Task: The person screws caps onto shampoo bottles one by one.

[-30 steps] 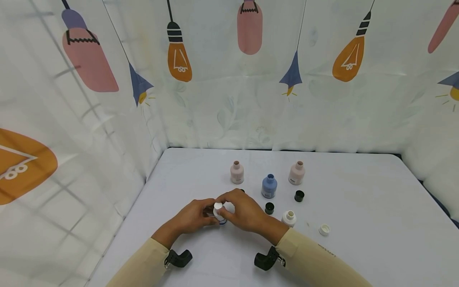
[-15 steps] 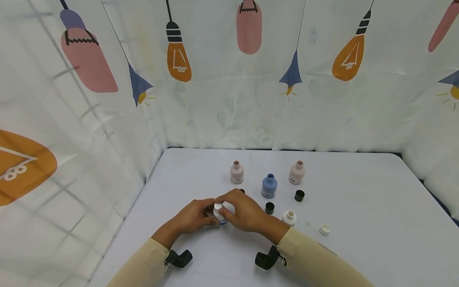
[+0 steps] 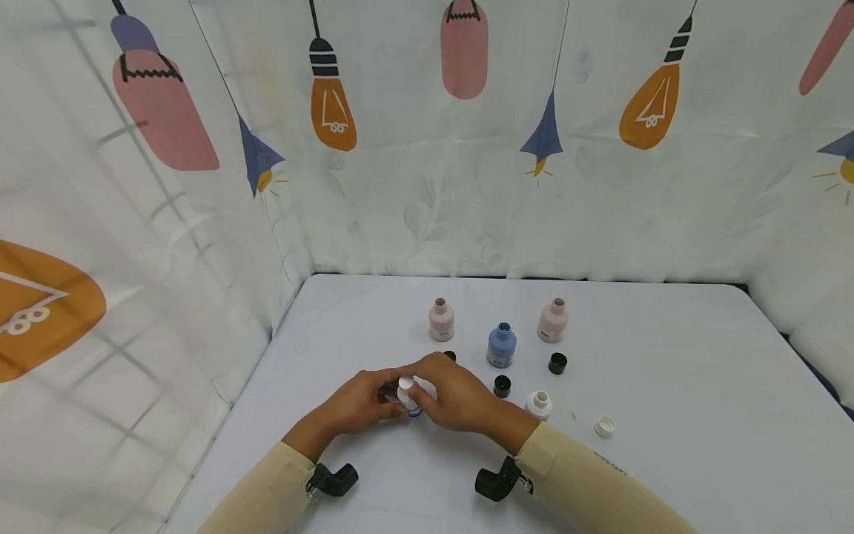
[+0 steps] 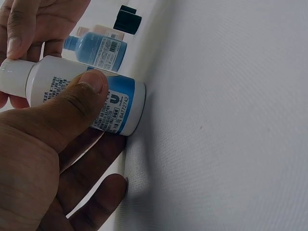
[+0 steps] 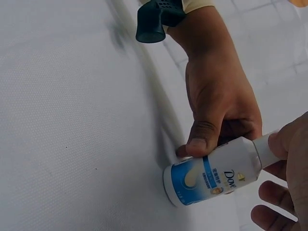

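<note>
A small white bottle [image 5: 216,175] with a blue-and-white Dove label is between the two hands, low over the table or on it; its base is near the cloth. My left hand [image 3: 360,403] grips its body, the thumb across the label in the left wrist view. On the neck sits a white cap [image 4: 15,77], which my right hand [image 3: 452,393] pinches between thumb and fingers. Beyond the hands stand a blue bottle [image 3: 501,348] and two pale pink bottles, a left one [image 3: 441,323] and a right one [image 3: 552,323], all uncapped.
An uncapped white bottle [image 3: 537,405] stands beside the right forearm. Loose black caps lie near the bottles, one [image 3: 502,386] in the middle, another [image 3: 557,363] to the right, a third [image 3: 451,356] partly hidden by the right hand. A white cap [image 3: 604,426] lies farther right on the white table [image 3: 694,371].
</note>
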`<state>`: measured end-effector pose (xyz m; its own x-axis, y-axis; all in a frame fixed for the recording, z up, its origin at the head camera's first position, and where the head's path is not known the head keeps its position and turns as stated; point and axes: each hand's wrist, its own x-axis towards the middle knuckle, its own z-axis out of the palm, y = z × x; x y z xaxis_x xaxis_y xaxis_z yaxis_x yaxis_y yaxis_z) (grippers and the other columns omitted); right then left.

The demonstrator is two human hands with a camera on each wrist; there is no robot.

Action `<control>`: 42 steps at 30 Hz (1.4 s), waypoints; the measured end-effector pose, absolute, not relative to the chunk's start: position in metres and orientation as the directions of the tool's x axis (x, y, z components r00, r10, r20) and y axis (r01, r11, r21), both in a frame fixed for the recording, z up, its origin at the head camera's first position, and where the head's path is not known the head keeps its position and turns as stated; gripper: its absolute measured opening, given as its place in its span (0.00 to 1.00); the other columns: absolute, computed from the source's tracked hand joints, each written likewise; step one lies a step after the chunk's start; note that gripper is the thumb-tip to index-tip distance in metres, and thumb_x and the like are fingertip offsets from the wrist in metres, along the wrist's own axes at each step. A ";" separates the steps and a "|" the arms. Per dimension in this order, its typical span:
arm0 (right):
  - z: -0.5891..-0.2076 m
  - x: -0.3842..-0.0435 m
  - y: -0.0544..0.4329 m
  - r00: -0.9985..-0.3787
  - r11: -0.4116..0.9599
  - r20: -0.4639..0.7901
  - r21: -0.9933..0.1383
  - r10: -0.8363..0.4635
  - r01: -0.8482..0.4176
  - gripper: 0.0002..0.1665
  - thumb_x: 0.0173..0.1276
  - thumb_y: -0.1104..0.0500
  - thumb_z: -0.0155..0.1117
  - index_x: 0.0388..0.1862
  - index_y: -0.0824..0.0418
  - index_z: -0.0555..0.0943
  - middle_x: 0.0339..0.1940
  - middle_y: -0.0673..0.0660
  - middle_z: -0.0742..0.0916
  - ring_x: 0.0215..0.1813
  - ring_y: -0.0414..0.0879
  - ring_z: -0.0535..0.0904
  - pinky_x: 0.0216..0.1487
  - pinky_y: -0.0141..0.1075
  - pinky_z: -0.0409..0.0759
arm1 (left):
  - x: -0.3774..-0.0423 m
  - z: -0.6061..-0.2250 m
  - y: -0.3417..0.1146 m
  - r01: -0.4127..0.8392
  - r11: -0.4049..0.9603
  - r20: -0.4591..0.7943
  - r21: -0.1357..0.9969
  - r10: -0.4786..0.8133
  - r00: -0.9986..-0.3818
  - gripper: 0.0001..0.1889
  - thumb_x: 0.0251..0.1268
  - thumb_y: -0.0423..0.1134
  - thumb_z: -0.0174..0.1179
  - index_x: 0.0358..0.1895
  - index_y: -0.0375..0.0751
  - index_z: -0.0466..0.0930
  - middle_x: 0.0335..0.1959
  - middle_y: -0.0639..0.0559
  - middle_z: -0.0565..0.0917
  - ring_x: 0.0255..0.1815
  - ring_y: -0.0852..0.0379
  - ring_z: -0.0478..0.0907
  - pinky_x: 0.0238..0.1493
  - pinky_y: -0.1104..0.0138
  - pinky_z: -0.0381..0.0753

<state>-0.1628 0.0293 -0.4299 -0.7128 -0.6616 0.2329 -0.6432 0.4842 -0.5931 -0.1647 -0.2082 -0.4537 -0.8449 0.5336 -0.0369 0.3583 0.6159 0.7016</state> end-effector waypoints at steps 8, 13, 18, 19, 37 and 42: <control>-0.429 -0.161 0.028 -0.760 0.536 0.191 -0.604 -0.622 -0.590 0.19 0.79 0.50 0.62 0.65 0.50 0.81 0.59 0.47 0.82 0.62 0.41 0.76 0.60 0.39 0.78 | -0.165 -0.455 -0.209 0.388 0.612 -0.006 0.689 0.540 -0.841 0.23 0.63 0.49 0.74 0.59 0.51 0.80 0.45 0.66 0.85 0.48 0.62 0.84 0.50 0.60 0.83; -0.429 -0.161 0.027 -0.774 0.550 0.183 -0.607 -0.606 -0.574 0.19 0.77 0.48 0.64 0.64 0.49 0.81 0.57 0.46 0.83 0.61 0.40 0.77 0.59 0.39 0.78 | -0.165 -0.456 -0.209 0.391 0.614 -0.003 0.686 0.539 -0.842 0.20 0.63 0.49 0.74 0.56 0.53 0.80 0.44 0.66 0.86 0.48 0.62 0.84 0.49 0.60 0.83; -0.430 -0.162 0.029 -0.730 0.511 0.230 -0.581 -0.643 -0.633 0.20 0.79 0.53 0.61 0.67 0.48 0.80 0.59 0.47 0.83 0.63 0.41 0.76 0.60 0.39 0.77 | -0.164 -0.455 -0.209 0.384 0.596 -0.008 0.706 0.548 -0.837 0.28 0.63 0.47 0.74 0.65 0.47 0.78 0.49 0.63 0.86 0.51 0.61 0.84 0.52 0.62 0.82; -0.430 -0.162 0.029 -0.721 0.503 0.237 -0.578 -0.651 -0.643 0.21 0.79 0.54 0.61 0.68 0.48 0.79 0.59 0.47 0.83 0.63 0.41 0.76 0.60 0.39 0.77 | -0.164 -0.454 -0.209 0.377 0.595 -0.013 0.710 0.546 -0.837 0.29 0.63 0.47 0.74 0.66 0.46 0.77 0.50 0.63 0.86 0.51 0.61 0.84 0.53 0.62 0.82; -0.430 -0.162 0.028 -0.743 0.534 0.219 -0.571 -0.632 -0.623 0.20 0.78 0.52 0.63 0.66 0.49 0.81 0.58 0.47 0.83 0.60 0.41 0.77 0.58 0.38 0.78 | -0.164 -0.454 -0.209 0.366 0.616 -0.025 0.697 0.532 -0.846 0.27 0.62 0.47 0.74 0.64 0.51 0.79 0.44 0.68 0.85 0.47 0.65 0.83 0.50 0.63 0.82; -0.431 -0.164 0.030 -0.717 0.507 0.236 -0.566 -0.657 -0.650 0.20 0.78 0.57 0.62 0.67 0.50 0.80 0.58 0.47 0.83 0.60 0.40 0.76 0.59 0.37 0.78 | -0.164 -0.454 -0.209 0.365 0.624 -0.029 0.691 0.529 -0.848 0.32 0.62 0.47 0.75 0.69 0.49 0.76 0.45 0.66 0.85 0.47 0.65 0.83 0.51 0.62 0.82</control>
